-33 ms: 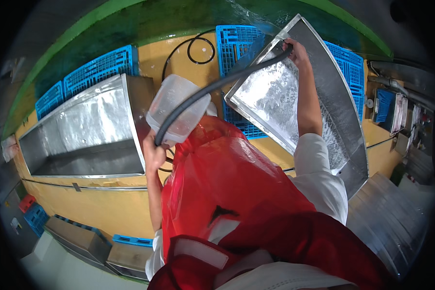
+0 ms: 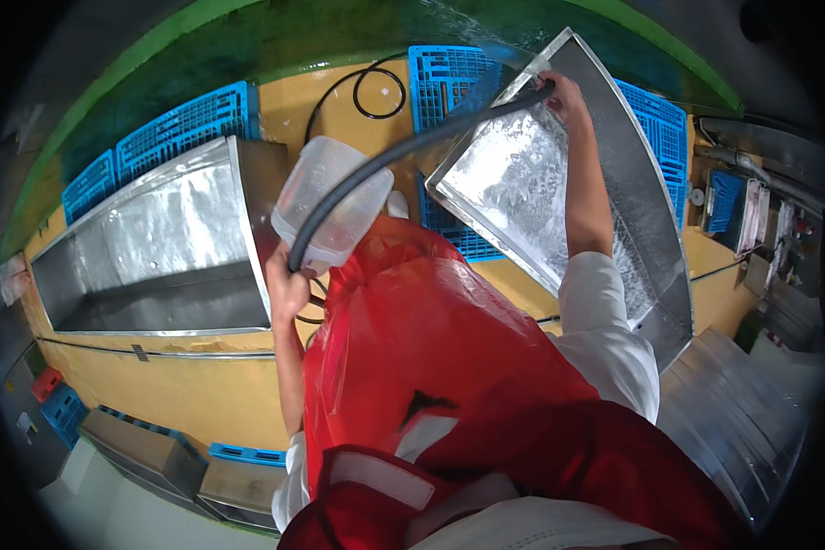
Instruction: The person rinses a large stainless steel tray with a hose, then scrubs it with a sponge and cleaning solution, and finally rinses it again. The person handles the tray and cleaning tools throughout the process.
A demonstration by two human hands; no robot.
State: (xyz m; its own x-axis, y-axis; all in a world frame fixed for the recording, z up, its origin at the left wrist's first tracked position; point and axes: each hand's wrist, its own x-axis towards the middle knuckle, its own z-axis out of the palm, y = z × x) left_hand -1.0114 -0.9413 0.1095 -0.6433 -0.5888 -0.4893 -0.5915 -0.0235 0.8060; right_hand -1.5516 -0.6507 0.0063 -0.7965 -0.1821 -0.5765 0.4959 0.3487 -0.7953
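A thick dark hose arcs in front of me from one hand to the other. My left hand is closed around its lower stretch. Right at those fingers hangs a clear plastic container, tilted, with the hose passing across it; how the fingers grip the container is partly hidden. My right hand is closed on the hose near its end, beside the upper rim of a tilted metal tub. Thin water streaks spray up and left from there. The tub's inner wall looks wet, with whitish patches.
Blue plastic pallets lie along the far side, some under the tubs. A second metal tub stands at left. A thin black hose coils on the yellow floor. My red apron fills the middle.
The plastic container and my left hand have shifted slightly left. My right hand stays at the tub's rim with the hose.
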